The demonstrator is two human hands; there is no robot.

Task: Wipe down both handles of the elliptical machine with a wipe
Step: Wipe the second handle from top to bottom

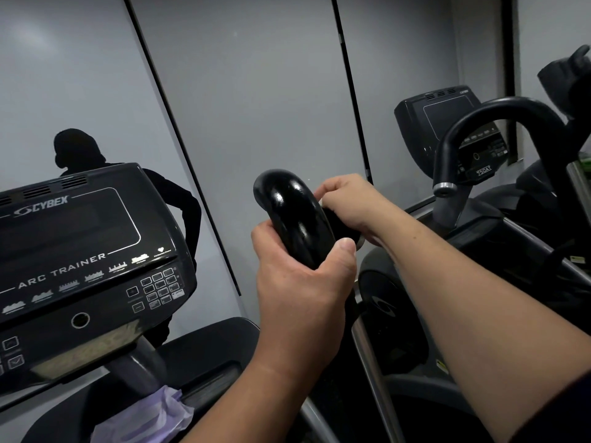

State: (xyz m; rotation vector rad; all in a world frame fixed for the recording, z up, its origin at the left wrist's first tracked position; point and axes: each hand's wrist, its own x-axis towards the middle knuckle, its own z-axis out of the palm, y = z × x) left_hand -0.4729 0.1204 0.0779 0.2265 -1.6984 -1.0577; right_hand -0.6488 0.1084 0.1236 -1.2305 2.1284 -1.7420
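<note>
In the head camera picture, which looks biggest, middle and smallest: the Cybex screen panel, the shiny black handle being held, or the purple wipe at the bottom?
As they look in the head view:
1. Cybex screen panel, by far the largest.
2. Shiny black handle and purple wipe look about alike, so I won't rank them; hands hide part of the handle and the wipe is crumpled.

Both forearms are bare; the left hand [300, 282] and right hand [348, 206] wear no gloves, rings or watch.
</note>
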